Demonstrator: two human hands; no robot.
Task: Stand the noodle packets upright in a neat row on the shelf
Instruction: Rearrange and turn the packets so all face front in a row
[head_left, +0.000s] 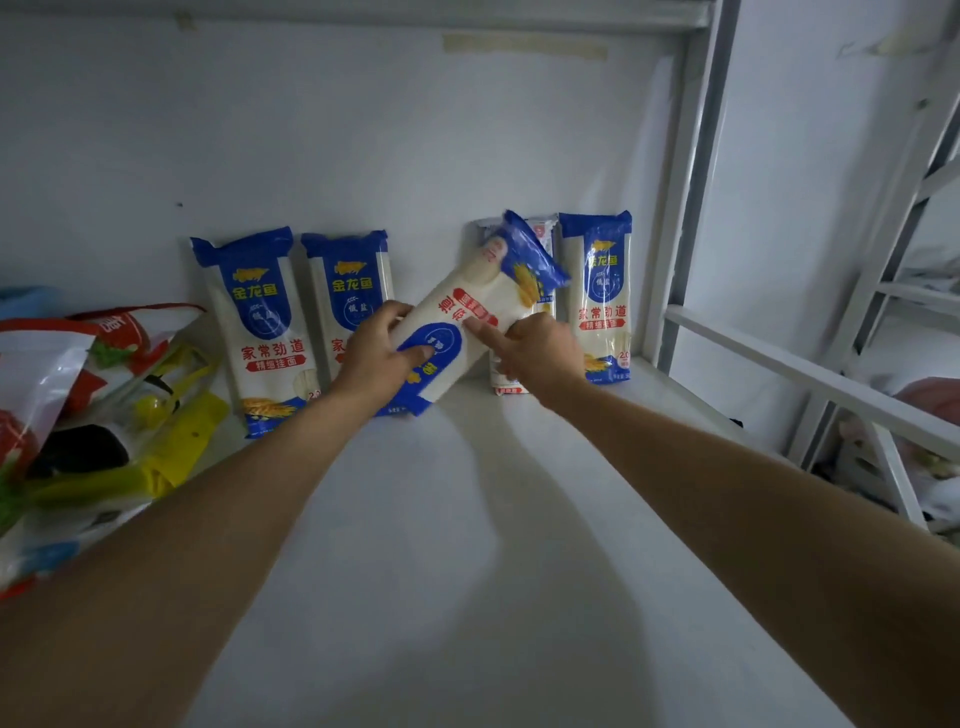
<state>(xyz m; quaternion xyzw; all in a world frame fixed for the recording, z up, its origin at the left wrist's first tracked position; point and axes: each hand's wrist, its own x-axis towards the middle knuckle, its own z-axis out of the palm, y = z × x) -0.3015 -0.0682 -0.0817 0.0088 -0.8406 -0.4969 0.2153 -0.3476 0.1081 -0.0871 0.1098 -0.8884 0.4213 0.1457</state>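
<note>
Several blue-and-white noodle packets stand against the back wall of the white shelf (467, 519). Two stand at the left (260, 332) (353, 280), one at the far right (605, 301), and a red-trimmed packet (540, 234) stands mostly hidden behind the one I hold. A tilted noodle packet (483, 296) is held upside down, leaning up to the right in the gap between them. My left hand (374, 358) grips its lower end. My right hand (535, 348) holds its right side, index finger on the red label.
A pile of colourful plastic bags (78, 415) fills the shelf's left side. A grey upright post (691, 182) bounds the shelf on the right, with another white rack (831, 374) beyond it.
</note>
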